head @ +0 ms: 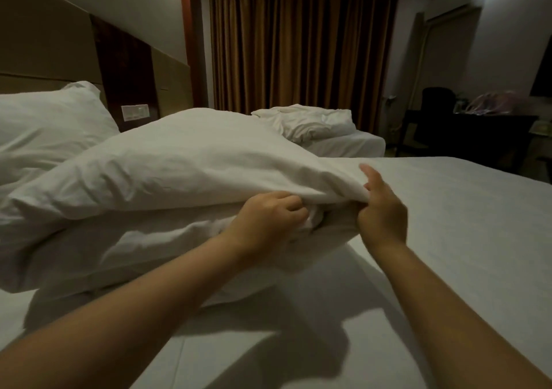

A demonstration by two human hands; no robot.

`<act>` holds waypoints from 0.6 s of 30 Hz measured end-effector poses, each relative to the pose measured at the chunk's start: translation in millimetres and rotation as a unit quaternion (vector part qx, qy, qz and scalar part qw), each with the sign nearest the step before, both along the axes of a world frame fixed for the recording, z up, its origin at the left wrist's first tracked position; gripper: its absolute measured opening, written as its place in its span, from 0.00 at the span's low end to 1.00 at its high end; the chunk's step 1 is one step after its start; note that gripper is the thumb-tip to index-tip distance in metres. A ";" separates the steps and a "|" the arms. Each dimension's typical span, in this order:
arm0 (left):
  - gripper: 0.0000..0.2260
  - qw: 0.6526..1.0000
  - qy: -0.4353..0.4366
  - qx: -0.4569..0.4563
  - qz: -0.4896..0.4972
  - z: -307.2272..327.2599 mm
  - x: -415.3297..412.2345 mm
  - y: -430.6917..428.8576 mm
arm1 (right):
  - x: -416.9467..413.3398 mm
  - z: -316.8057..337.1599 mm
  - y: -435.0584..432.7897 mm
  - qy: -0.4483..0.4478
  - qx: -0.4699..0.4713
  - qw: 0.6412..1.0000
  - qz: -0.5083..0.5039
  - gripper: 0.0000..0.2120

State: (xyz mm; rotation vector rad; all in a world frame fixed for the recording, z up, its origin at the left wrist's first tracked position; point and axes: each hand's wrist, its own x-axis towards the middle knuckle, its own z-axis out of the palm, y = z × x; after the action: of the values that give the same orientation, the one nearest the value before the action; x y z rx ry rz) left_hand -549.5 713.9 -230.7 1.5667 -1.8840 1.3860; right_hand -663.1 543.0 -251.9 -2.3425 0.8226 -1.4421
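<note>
Evidently the casing step is finishing: the pillow rests toward the head end of the bed, its open end raised. The left hand clutches bunched pillowcase fabric; the right hand pinches the hem just beside it. Next, probably, the flap needs tucking inside.
</note>
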 end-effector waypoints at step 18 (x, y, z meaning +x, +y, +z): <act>0.18 0.988 0.104 0.111 0.038 78.5 21.9 -12.2 | 43.6 -56.0 57.2 0.032 -0.351 0.925 0.143 0.15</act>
State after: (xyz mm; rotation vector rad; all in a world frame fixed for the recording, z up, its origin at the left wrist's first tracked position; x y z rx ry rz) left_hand -527.6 701.7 -152.2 1.8286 -1.9189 1.0216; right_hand -619.5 600.2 -308.0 -2.8539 -0.0781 -1.7272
